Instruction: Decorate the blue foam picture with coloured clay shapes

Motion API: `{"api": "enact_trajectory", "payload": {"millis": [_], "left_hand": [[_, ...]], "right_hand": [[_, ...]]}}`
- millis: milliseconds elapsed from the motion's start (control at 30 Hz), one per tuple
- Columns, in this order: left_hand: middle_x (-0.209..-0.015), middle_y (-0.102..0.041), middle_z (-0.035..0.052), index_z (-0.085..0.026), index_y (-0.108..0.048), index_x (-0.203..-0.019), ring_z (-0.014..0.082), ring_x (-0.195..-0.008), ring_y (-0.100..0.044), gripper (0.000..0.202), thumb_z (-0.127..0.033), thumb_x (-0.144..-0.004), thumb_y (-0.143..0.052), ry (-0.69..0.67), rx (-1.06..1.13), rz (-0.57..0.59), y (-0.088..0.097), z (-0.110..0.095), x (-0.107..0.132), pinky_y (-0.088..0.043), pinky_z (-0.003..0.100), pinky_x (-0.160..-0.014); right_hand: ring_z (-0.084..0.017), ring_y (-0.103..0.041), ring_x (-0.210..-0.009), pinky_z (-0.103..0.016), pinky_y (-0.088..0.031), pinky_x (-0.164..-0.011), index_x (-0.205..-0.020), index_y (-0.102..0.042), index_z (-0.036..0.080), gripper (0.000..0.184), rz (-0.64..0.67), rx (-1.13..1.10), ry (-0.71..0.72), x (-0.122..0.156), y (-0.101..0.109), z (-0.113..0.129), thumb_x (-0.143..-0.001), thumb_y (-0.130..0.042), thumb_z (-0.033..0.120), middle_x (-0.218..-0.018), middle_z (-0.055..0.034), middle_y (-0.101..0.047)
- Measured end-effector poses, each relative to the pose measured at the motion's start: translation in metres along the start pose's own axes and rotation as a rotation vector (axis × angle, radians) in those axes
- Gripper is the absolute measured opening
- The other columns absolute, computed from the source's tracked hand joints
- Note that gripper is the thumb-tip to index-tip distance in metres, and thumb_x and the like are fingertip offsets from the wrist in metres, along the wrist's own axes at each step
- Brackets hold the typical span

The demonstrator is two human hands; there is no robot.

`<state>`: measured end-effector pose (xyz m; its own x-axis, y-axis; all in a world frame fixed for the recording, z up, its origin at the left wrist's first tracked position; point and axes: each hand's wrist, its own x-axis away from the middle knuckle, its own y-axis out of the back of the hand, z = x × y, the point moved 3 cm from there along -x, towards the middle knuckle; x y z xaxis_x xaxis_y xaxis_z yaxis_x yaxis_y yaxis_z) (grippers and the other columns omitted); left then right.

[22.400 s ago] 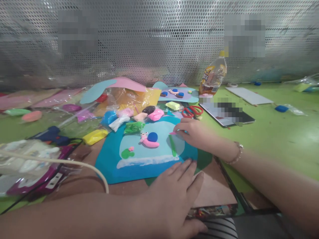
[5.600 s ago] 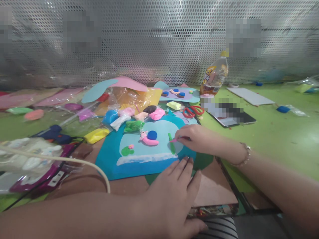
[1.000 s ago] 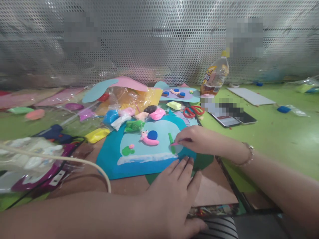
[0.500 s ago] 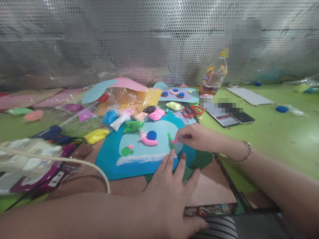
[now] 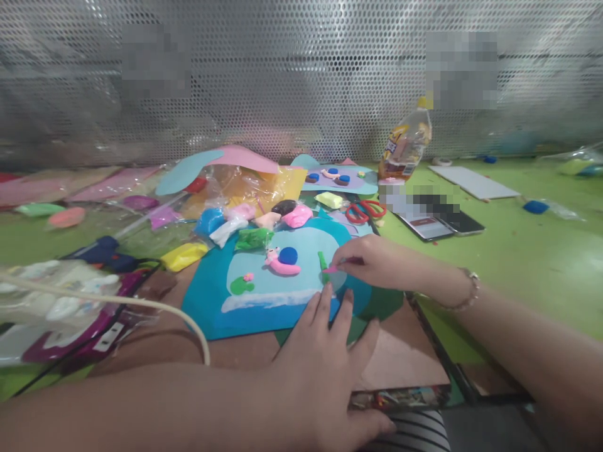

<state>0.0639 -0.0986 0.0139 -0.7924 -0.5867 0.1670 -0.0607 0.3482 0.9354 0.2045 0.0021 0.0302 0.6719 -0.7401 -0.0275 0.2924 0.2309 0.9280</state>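
A blue paper picture lies in front of me, with a pale blue panel, a pink clay snail with a blue shell, a green lily pad and a white strip along the bottom. My right hand pinches a thin pink tool whose tip touches an upright green clay strip on the panel. My left hand lies flat with fingers spread, its fingertips on the picture's lower right edge beside the green strip.
Bagged clay lumps in several colours lie behind the picture. Red scissors, a phone and a plastic bottle are at the right. A glue gun and a cable sit left. A perforated metal screen closes the back.
My left hand slid forward and left, so its fingertips now reach onto the picture near the green strip. My right hand stayed at the strip with the pink tool.
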Motion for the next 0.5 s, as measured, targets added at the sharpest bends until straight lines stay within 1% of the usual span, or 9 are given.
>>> {"api": "enact_trajectory", "payload": {"millis": [200, 500], "left_hand": [[-0.151, -0.009, 0.0181, -0.023, -0.019, -0.146, 0.0473, -0.134, 0.0, 0.082, -0.072, -0.082, -0.029, -0.004, -0.01, 0.005, 0.0002, -0.0014, -0.0001, -0.013, 0.063, -0.105], [-0.152, -0.008, 0.0164, -0.024, -0.018, -0.146, 0.0468, -0.135, 0.001, 0.083, -0.073, -0.081, -0.033, 0.001, -0.015, 0.002, -0.002, -0.0001, -0.0004, -0.012, 0.064, -0.104]], "right_hand": [[-0.014, -0.057, -0.069, -0.025, -0.04, -0.062, -0.089, -0.069, 0.023, 0.023, -0.008, 0.032, 0.022, 0.0009, -0.0006, 0.0024, -0.084, -0.047, 0.018, -0.077, -0.0031, -0.066], [-0.015, -0.057, -0.07, -0.025, -0.039, -0.063, -0.089, -0.068, 0.021, 0.024, -0.003, 0.096, 0.031, 0.0012, -0.0025, 0.0045, -0.086, -0.044, 0.019, -0.076, -0.004, -0.065]]}}
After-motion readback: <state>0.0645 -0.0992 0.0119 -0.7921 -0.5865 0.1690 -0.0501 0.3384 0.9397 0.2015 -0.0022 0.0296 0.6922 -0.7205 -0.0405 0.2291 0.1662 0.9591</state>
